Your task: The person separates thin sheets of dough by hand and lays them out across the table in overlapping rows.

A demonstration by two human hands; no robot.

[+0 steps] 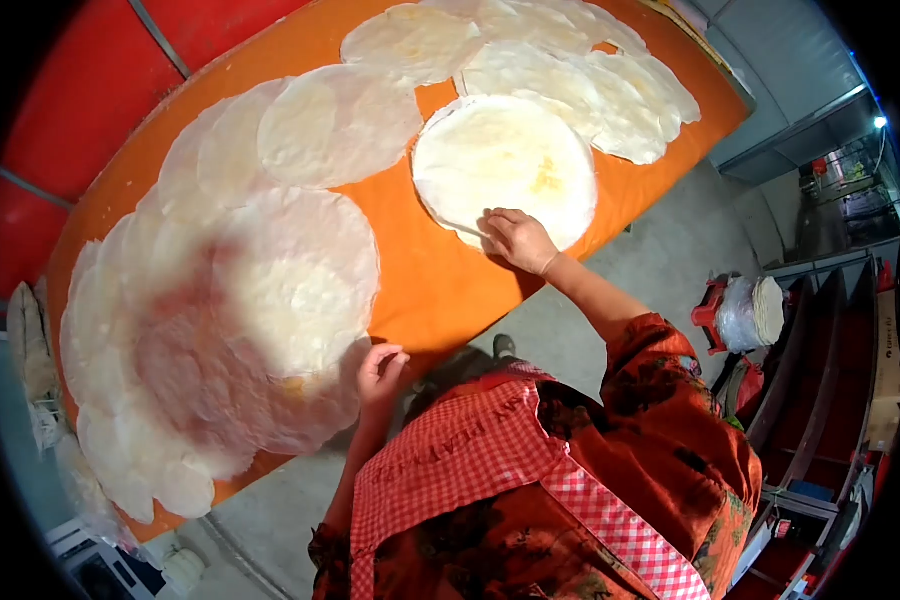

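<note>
The right hand (515,238) is touching the near rim of the stack of thin flatbreads (500,155) on the orange tabletop (435,270), grip unclear, while the empty left hand (380,372) is hovering loosely curled, so any one-sided pull could be tearing one.

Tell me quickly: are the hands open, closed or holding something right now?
Left hand: loosely curled; nothing visibly held.
Right hand: bunched at the near edge of the pale round stack; whether gripping cannot be told.

Could read nothing for certain; found red-and-white checked fabric apron (450,465) and brown cardboard box (885,375) lettered too indistinctly.
</note>
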